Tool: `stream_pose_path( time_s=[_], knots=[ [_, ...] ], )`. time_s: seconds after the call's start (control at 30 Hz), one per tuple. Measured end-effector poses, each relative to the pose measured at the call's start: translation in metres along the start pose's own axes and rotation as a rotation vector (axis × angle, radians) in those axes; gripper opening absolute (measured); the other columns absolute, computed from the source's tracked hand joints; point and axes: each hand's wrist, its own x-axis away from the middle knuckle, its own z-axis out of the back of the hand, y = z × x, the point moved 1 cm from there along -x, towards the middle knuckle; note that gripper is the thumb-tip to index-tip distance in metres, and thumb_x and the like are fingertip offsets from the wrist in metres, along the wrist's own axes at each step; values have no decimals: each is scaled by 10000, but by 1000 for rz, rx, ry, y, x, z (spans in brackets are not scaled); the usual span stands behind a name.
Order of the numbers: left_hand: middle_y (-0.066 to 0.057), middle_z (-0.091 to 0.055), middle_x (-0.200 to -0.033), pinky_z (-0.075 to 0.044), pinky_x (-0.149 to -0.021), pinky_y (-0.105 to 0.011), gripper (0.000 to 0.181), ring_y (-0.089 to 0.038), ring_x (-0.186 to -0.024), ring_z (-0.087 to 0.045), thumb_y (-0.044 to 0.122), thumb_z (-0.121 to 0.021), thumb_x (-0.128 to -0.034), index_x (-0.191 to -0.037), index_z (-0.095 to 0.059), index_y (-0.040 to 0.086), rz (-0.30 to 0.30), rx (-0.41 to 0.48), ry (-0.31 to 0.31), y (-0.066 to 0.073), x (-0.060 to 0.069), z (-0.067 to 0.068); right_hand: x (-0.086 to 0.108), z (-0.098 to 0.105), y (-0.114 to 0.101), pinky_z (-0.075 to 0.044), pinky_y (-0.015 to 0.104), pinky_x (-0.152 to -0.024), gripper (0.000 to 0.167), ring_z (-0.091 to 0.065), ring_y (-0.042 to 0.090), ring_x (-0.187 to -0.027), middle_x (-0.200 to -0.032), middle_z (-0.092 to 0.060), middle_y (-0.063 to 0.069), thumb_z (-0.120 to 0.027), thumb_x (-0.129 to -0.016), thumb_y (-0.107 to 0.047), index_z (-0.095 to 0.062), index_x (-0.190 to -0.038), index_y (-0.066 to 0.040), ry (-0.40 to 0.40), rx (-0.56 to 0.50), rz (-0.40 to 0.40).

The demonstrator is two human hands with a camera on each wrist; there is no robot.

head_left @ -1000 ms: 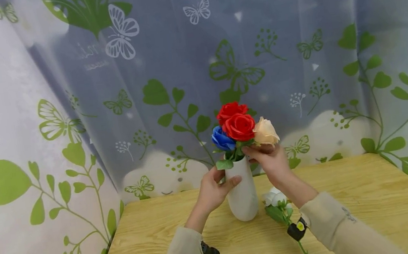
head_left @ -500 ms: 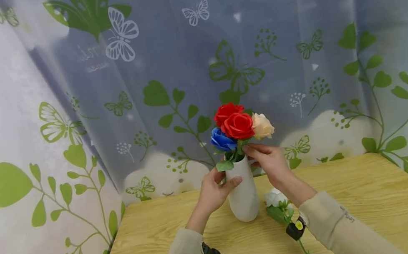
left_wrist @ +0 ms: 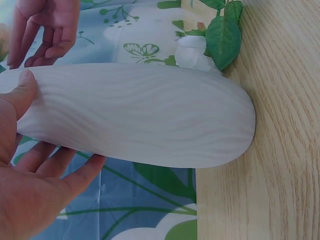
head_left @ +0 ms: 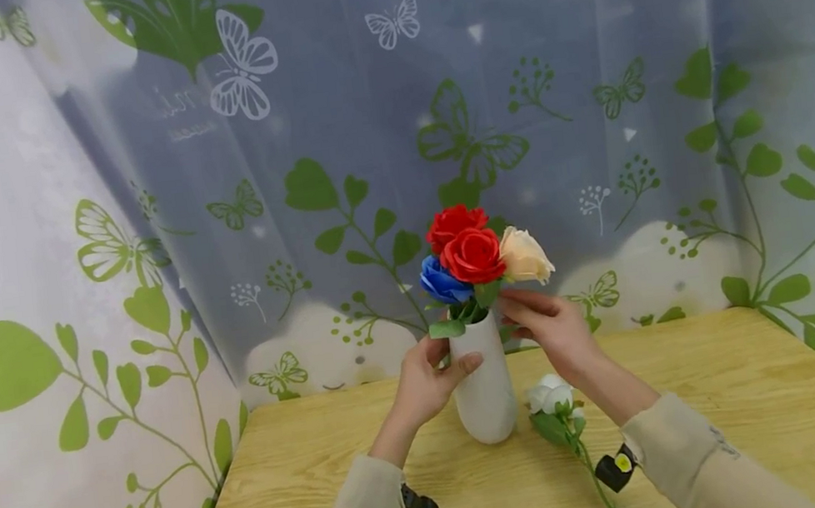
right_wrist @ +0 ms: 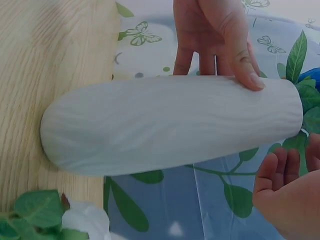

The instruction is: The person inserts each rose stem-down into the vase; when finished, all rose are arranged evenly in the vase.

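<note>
A white vase (head_left: 485, 388) with a wavy surface stands on the table, its base touching the wood. My left hand (head_left: 427, 377) grips it near the neck, thumb across the front. Two red roses (head_left: 472, 255), a blue rose (head_left: 444, 280) and a cream rose (head_left: 526, 255) rise from its mouth among green leaves. Just right of the rim, my right hand (head_left: 555, 329) has its fingertips at the cream rose's stem and seems to pinch it; the stem itself is hidden. In the right wrist view that right hand (right_wrist: 295, 190) shows curled fingers, partly cut off.
On the wooden table (head_left: 310, 458), a white rose (head_left: 550, 394) with a long green stem lies right of the vase, under my right forearm. A printed curtain (head_left: 333, 128) with leaves and butterflies hangs behind the table's back edge and along the sides.
My right hand and forearm have shifted right, away from the vase mouth. The cream rose has turned and moved slightly right since half a second ago. The left hand and vase stay put.
</note>
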Motion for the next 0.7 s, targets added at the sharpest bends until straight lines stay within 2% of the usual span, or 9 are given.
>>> stream_pose_path(
  time_s=[0.23, 0.43, 0.7],
  knots=[
    [-136, -645, -1474, -487, -1149, -572, 575, -338, -1396, -595, 184, -805, -959, -1487, -592, 96, 13, -10, 8, 0, 2, -1, 8, 15, 3, -609, 254, -910, 500, -714, 55, -1003, -1069, -743, -194, -661, -1065, -219, -570, -1478, 46, -22, 8, -5],
    [-145, -634, -1484, -485, -1156, -564, 580, -337, -1394, -596, 189, -796, -968, -1496, -577, 89, 23, -23, 2, -1, 3, -1, 20, 36, 12, -620, 273, -909, 507, -727, 64, -1017, -1161, -706, -181, -671, -1060, -224, -562, -1487, 27, -59, 11, -29],
    [-166, -635, -1477, -511, -1123, -577, 574, -368, -1379, -603, 205, -785, -978, -1499, -577, 83, -7, -22, 5, -3, 0, -2, 35, 69, 23, -620, 276, -923, 443, -725, 77, -1058, -1224, -671, -164, -658, -1069, -250, -602, -1454, -38, -112, 53, -75]
  ],
)
